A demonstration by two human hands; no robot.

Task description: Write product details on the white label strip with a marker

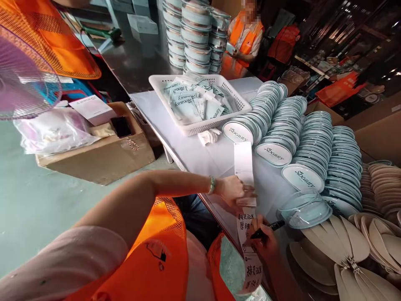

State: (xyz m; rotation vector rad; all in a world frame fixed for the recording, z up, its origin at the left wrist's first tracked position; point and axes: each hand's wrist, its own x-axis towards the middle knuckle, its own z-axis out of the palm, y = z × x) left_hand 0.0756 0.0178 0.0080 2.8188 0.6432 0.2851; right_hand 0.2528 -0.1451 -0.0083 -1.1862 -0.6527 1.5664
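Fingers of the right hand (pixel 266 242) are curled tight around a black marker (pixel 268 229), its tip down on a long white paper strip (pixel 244 167) that runs along the near edge of the white table (pixel 194 150). Dark handwritten characters already sit on the strip just beside the marker tip, and more show lower down towards the person. Over on the other side, the left hand (pixel 233 191) lies on the strip just above the writing, fingers drawn together and pinning the paper flat; a green bracelet (pixel 212 184) rings that wrist. The far end of the strip is still blank and reaches up towards the lids.

Just right of the marker, one pale blue lid (pixel 305 209) lies near the table edge. Behind it, long overlapping rows of round blue lids (pixel 308 138) fan across the table, the front ones printed with a script logo. Cream oval pieces (pixel 354 246) are spread at the right. A white basket (pixel 200 125) holds pale blue sachets, with a crumpled white cloth (pixel 209 136) touching its front wall. Stacks of tins (pixel 196 37) stand further back, and a person in an orange vest (pixel 246 37) sits beyond them. On the floor to the left there's an open cardboard box (pixel 103 154).
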